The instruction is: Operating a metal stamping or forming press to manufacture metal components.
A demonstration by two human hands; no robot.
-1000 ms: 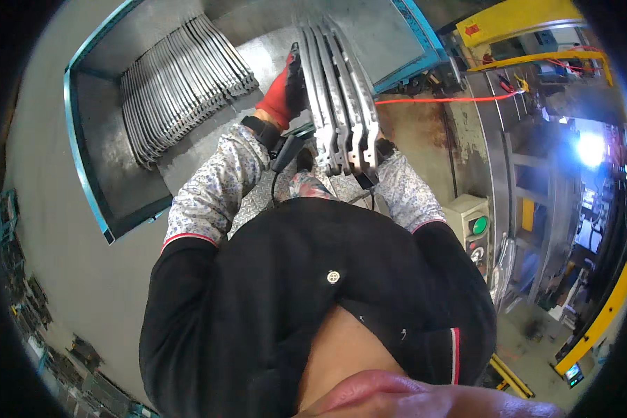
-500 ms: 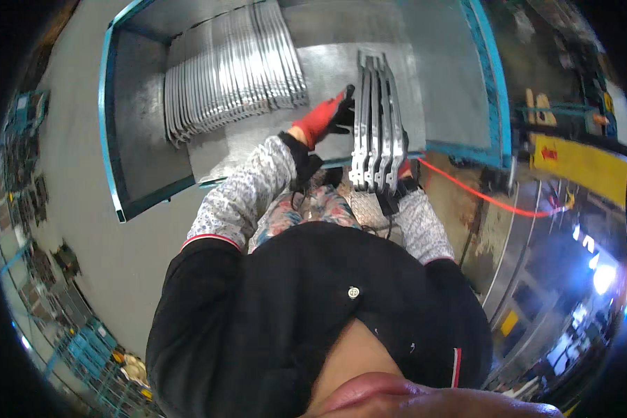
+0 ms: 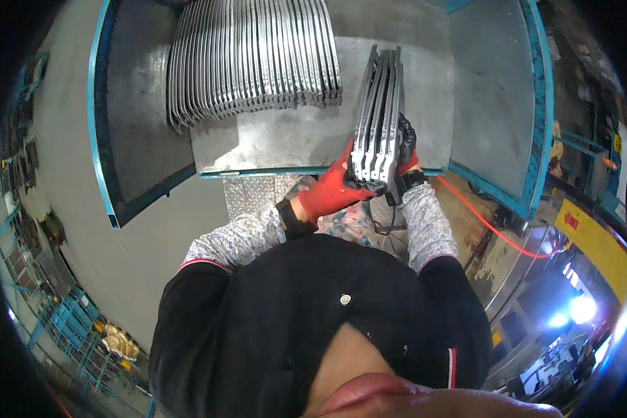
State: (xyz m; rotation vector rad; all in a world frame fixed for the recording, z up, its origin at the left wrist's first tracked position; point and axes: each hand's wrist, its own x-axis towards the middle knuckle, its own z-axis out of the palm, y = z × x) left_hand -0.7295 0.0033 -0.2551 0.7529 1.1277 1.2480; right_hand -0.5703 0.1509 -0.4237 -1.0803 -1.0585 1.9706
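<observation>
Between my two hands stands a small bundle of long, bent metal strips (image 3: 377, 115), side by side with their far ends pointing away from me. My left hand (image 3: 334, 187), in a red and black glove, grips the near end from the left and below. On the bundle's right side, my right hand (image 3: 406, 146) is closed round it in a similar glove, partly hidden by the metal. A long row of matching metal strips (image 3: 254, 63) stands packed at the left inside a blue-edged metal bin (image 3: 425, 83).
The bin's left wall (image 3: 143, 104) and right wall (image 3: 498, 104) rise on both sides, with a low front edge (image 3: 258, 171) near me. An orange-red hose (image 3: 481, 219) runs off to the right. Blue racks (image 3: 76, 320) stand at lower left.
My left hand, apart from the bundle and open before, has come down and back onto its near end. The row of strips and the bin now appear larger in view.
</observation>
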